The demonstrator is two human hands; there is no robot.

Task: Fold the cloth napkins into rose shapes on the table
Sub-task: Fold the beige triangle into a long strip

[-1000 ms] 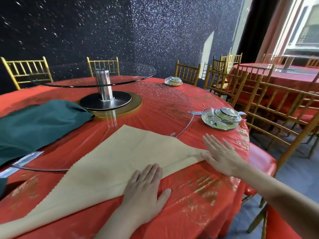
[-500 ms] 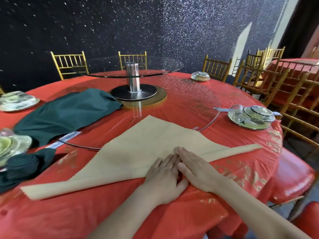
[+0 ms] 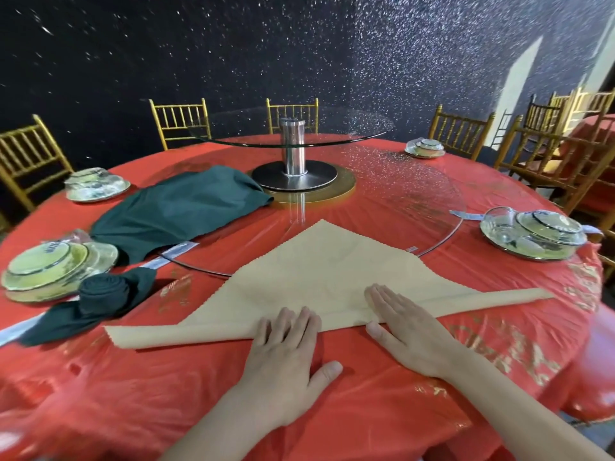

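Observation:
A beige cloth napkin (image 3: 309, 277) lies folded into a wide triangle on the red table (image 3: 416, 410), its long folded edge toward me. My left hand (image 3: 286, 357) lies flat with its fingertips on that near edge. My right hand (image 3: 402, 324) presses flat on the napkin just right of the left, fingers straight. A dark green napkin rolled into a rose shape (image 3: 100, 294) sits at the left. An unfolded dark green napkin (image 3: 179, 207) is spread behind it.
A glass turntable (image 3: 432, 201) on a steel post (image 3: 293, 151) fills the table's middle. Place settings of glass dishes stand at the left (image 3: 50, 267), far left (image 3: 96, 188), right (image 3: 532, 231) and far right (image 3: 424, 149). Gold chairs (image 3: 178, 123) ring the table.
My view has swung left, centring the table. My right hand slid from the napkin's right tip to the middle; both hands now lie slightly apart on the near folded edge.

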